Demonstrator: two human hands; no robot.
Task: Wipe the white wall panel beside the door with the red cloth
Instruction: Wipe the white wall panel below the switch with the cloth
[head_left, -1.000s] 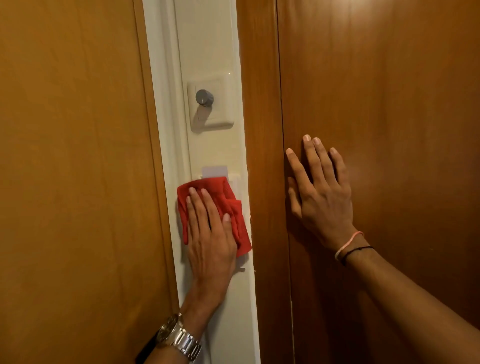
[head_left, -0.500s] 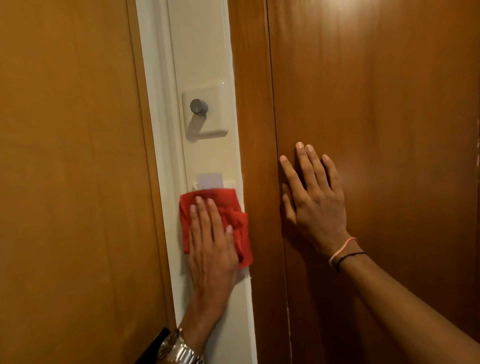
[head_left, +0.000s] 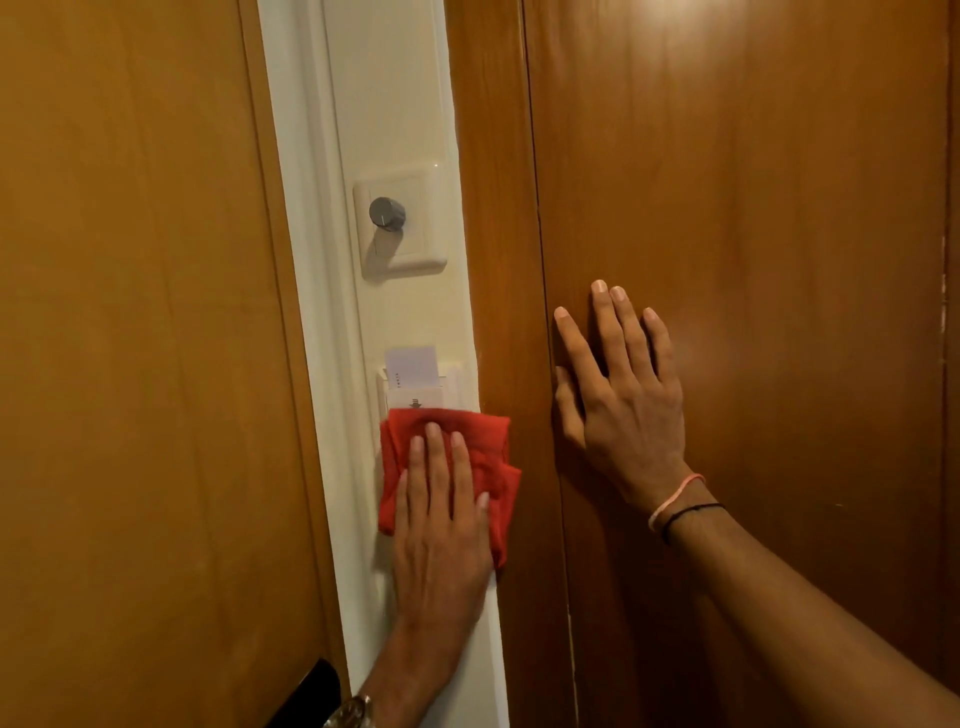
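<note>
A narrow white wall panel (head_left: 395, 104) runs upright between two brown wooden surfaces. My left hand (head_left: 441, 530) lies flat on a folded red cloth (head_left: 496, 457) and presses it against the panel, just below a card holder (head_left: 415, 387) with a white card in it. The cloth's right edge overlaps the wooden frame. My right hand (head_left: 618, 395) rests flat with fingers spread on the wooden door (head_left: 753, 208) to the right; it holds nothing.
A white switch plate with a grey round knob (head_left: 387, 213) sits on the panel above the card holder. A brown wooden surface (head_left: 130, 364) fills the left side, with a dark handle (head_left: 311, 691) at its lower edge.
The cloth under my left hand has slid down the panel, uncovering the card holder and its card. My right hand has stayed flat on the door.
</note>
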